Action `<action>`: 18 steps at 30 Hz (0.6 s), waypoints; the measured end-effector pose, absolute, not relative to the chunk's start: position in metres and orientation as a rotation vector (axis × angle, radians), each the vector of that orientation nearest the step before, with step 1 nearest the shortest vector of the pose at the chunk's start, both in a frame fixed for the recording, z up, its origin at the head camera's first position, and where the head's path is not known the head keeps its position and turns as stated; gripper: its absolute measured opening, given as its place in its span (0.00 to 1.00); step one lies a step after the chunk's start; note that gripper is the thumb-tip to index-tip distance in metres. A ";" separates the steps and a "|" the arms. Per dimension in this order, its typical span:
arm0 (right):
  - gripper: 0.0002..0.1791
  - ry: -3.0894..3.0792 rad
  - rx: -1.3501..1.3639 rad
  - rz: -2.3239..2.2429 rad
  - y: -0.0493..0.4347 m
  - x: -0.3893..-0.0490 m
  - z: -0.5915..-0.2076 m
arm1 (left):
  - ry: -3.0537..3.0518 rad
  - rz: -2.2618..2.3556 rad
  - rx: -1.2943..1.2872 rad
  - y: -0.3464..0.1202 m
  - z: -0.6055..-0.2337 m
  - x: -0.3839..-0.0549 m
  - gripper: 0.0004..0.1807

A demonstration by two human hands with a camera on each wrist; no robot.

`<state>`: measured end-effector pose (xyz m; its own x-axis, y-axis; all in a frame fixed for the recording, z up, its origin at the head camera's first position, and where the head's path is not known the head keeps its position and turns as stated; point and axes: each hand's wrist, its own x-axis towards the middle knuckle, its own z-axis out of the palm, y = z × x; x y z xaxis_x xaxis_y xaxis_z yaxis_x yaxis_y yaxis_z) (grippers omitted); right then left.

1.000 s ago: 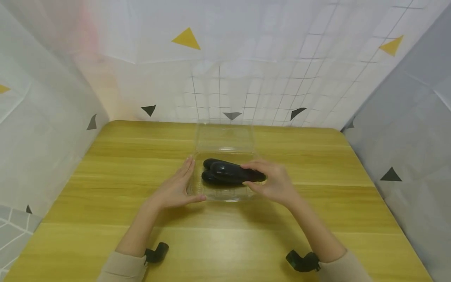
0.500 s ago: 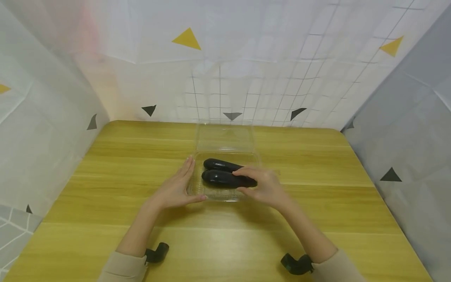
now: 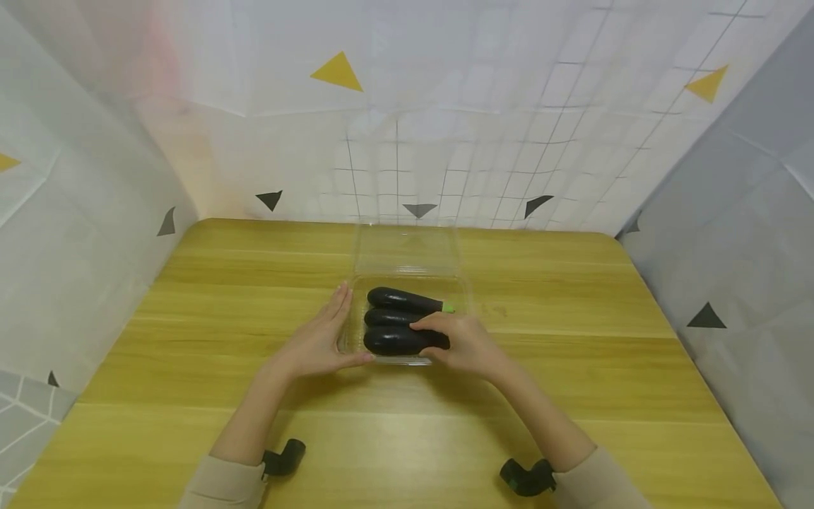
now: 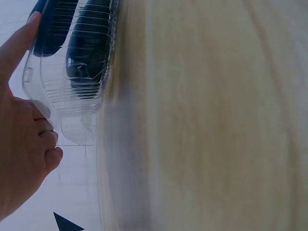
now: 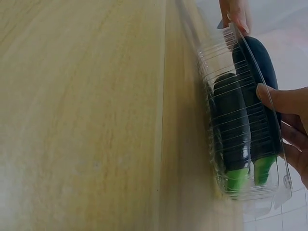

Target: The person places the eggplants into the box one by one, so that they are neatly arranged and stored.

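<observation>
A clear plastic clamshell box (image 3: 413,360) lies on the table, lid (image 3: 407,247) folded back behind it. Inside are three dark eggplants, side by side in the head view: a far one (image 3: 403,299) with a green stem end, a middle one (image 3: 386,317) and a near one (image 3: 389,342). My right hand (image 3: 461,341) grips the near eggplant by its right end, thumb in front, fingers behind. My left hand (image 3: 318,339) rests on the box's left front corner, fingers straight along its left side, thumb along the front rim (image 4: 33,53). Green ends (image 5: 237,179) show through the box wall in the right wrist view.
The wood-grain table (image 3: 191,332) stretches around the box on all sides. A pale patterned sheet (image 3: 267,152) hangs behind it, and more sheets stand left and right. A black wrist mount (image 3: 284,458) sits by each sleeve.
My right hand has moved toward me and left with its eggplant, from on top of the others to the box's near side. The left hand and box have stayed put.
</observation>
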<state>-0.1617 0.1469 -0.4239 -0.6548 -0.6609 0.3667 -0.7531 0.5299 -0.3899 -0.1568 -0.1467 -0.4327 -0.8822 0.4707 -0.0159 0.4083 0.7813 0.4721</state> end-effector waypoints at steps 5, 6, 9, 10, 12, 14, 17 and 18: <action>0.22 -2.673 1.179 0.807 0.147 -0.161 -0.424 | 2.836 0.707 0.703 -0.147 -0.433 -0.157 0.67; 0.22 -2.692 1.178 0.804 0.146 -0.161 -0.424 | 2.836 0.706 0.704 -0.147 -0.433 -0.157 0.67; 0.21 -2.716 1.200 0.816 0.145 -0.162 -0.424 | 2.835 0.700 0.707 -0.147 -0.433 -0.157 0.66; 0.20 -2.720 1.205 0.820 0.145 -0.162 -0.424 | 2.835 0.701 0.707 -0.147 -0.433 -0.157 0.66; 0.20 -2.721 1.210 0.835 0.145 -0.161 -0.424 | 2.835 0.699 0.706 -0.147 -0.433 -0.157 0.66; 0.20 -2.716 1.207 0.850 0.145 -0.161 -0.424 | 2.835 0.698 0.704 -0.147 -0.432 -0.156 0.66; 0.20 -2.716 1.196 0.857 0.146 -0.161 -0.424 | 2.834 0.700 0.705 -0.147 -0.432 -0.156 0.66; 0.20 -2.717 1.193 0.863 0.146 -0.161 -0.425 | 2.833 0.701 0.706 -0.147 -0.432 -0.156 0.66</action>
<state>-0.1612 0.1459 -0.4249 -0.7007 -0.6641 0.2607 -0.6928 0.5462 -0.4709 -0.1561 -0.1474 -0.4321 -0.8803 0.4740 -0.0214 0.4093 0.7813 0.4712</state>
